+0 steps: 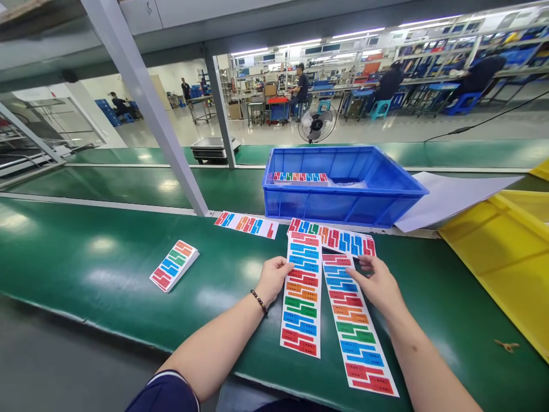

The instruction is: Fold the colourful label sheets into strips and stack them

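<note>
Between thumb and fingers my left hand (pixel 273 280), with a beaded bracelet at the wrist, pinches the left edge of a long label sheet (pixel 301 309) printed with red, blue, orange and green shapes. My right hand (pixel 380 286) has its thumb at the edge of a second label sheet (pixel 358 335) lying slanted on the table; its fingers are apart. Beyond both hands, a stack of similar sheets (pixel 334 237) lies crosswise, partly covered by the left sheet. A sheet with gaps among its labels (pixel 246 224) lies farther left. A small pile of shorter label sheets (pixel 174 266) sits at the left.
A blue bin (pixel 330 206) holding label sheets stands behind the work area. Yellow bins (pixel 506 252) and white paper (pixel 454 197) are at the right. A metal post (pixel 150 103) rises at left. A rubber band (pixel 506 345) lies near the right edge. People sit farther back.
</note>
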Demonstrator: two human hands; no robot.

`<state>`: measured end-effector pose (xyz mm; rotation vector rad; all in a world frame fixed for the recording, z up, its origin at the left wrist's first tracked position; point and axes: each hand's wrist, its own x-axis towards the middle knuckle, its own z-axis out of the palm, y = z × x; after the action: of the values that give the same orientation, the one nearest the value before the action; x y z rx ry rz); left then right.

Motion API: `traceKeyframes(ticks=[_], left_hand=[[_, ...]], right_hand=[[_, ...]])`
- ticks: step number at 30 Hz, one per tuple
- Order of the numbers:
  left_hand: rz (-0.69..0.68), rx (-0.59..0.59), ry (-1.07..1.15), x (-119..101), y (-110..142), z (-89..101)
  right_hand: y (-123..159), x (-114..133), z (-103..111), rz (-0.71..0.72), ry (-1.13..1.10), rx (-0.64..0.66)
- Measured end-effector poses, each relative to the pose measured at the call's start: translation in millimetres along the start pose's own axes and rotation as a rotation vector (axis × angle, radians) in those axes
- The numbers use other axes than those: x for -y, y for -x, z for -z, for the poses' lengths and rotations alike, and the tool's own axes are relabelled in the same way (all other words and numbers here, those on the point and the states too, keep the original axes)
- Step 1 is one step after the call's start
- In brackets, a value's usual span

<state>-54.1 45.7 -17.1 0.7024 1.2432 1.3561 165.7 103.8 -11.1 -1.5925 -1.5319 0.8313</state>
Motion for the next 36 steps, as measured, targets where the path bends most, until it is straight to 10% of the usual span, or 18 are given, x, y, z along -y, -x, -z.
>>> traceKeyframes(ticks=[6,17,36], left_hand=[[-0.007,0.071,-0.022,6,7,-6.2],[0.078,0.148,-0.009,12,2,-0.9],[-0.036,0.01,-0.106,1,-3,3.9]], right_hand=[[26,19,-29,-0.025,-0.172,0.392],[26,16,-29,-0.281,-0.483,0.485],[10,6,-1,-0.315,-0.548,0.492]])
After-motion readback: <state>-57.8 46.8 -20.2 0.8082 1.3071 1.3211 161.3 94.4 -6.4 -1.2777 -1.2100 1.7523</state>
